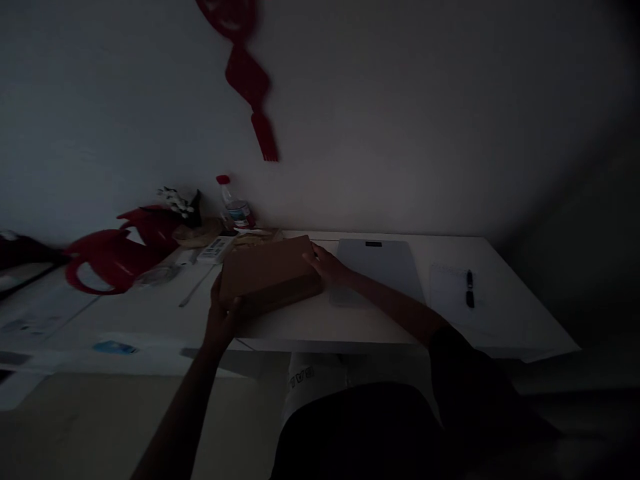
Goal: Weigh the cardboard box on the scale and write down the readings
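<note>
A brown cardboard box is between my two hands at the front of the white table. My left hand grips its left side, with the thumb on the near corner. At the box's right end my right hand holds on, fingers at the far corner. The lid looks closed; in the dim light I cannot tell whether the underside touches the table. Just right of the box lies a flat, pale scale with a small dark display, partly covered by my right forearm.
A notepad with a black pen lies at the right. Behind the box stands a bottle with a red cap. Two red pitchers, a white-labelled box and a thin utensil are at the left. A red ornament hangs on the wall.
</note>
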